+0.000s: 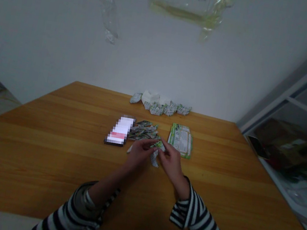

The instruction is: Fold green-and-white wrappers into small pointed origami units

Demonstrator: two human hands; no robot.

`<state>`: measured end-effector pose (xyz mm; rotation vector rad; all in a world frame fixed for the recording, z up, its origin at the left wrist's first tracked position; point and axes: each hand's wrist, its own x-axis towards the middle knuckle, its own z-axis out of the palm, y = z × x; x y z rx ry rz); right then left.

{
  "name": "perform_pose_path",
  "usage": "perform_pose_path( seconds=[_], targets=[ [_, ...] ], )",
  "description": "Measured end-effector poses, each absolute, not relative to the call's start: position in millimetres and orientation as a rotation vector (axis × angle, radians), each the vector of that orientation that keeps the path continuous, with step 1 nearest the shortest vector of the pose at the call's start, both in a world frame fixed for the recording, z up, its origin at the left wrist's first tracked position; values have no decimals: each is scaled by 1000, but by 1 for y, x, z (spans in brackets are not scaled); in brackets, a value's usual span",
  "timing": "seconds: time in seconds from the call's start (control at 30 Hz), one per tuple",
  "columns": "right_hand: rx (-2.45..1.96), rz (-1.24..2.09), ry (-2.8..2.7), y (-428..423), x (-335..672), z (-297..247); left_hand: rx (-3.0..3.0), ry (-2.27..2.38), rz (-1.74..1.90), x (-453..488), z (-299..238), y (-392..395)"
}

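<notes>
We pinch paper piece (158,145) mid-table (51,134): left hand (138,153) fingers clamped on left end, right hand (171,162) fingers on right end. Folded pieces (159,106) heaped at far edge, done by our judgement. Flat strips (143,130) beside phone (120,130) and wrapper sheet (180,139) right look unfolded.

Phone (120,130) lies left of wrappers (143,130), flat pack (180,139) right, pile (159,104) behind.

phone (120,130) and packets (144,131) crowd the middle; table (35,143) sides lie open.
</notes>
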<state>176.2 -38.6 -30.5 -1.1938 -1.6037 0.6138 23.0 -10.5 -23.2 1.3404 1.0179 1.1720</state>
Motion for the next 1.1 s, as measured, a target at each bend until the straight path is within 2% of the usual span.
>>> perform_pose_path(
  seconds=[0.47,0.73,1.1],
  targets=[
    [-1043,669,-1698,-46,170,-25,1345,1038,1221,21,-25,-5],
    [-1129,870,-1357,-32,171,-39,1307,900,1076,23,-24,-11],
    [-1089,962,-1301,-28,179,-41,1495,854,1061,25,-34,-9]
  ],
)
